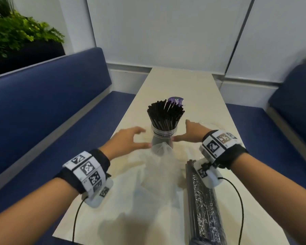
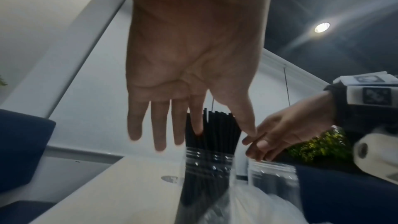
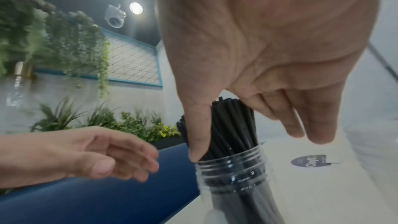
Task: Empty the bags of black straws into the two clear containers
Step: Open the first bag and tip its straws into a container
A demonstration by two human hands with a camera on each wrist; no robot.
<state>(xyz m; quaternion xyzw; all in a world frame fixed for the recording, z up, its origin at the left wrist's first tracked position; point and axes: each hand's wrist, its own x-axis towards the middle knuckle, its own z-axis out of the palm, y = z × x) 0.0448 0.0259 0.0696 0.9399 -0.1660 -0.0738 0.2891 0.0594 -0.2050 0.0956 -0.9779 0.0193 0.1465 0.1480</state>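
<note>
A long pale table [image 1: 184, 82] ran away toward a white wall [image 1: 157, 29], with blue bench seats [image 1: 42, 96] along both long edges. A round purple sticker [image 1: 175, 100] lay on the tabletop near its far end. Green plants [image 1: 16, 32] stood behind the left bench.

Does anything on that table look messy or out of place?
A little. Crumpled clear plastic bags sprawl loose in front of the straw-filled container. One straw stands taller than the rest. A full bag of straws still lies at the table's near edge.
</note>
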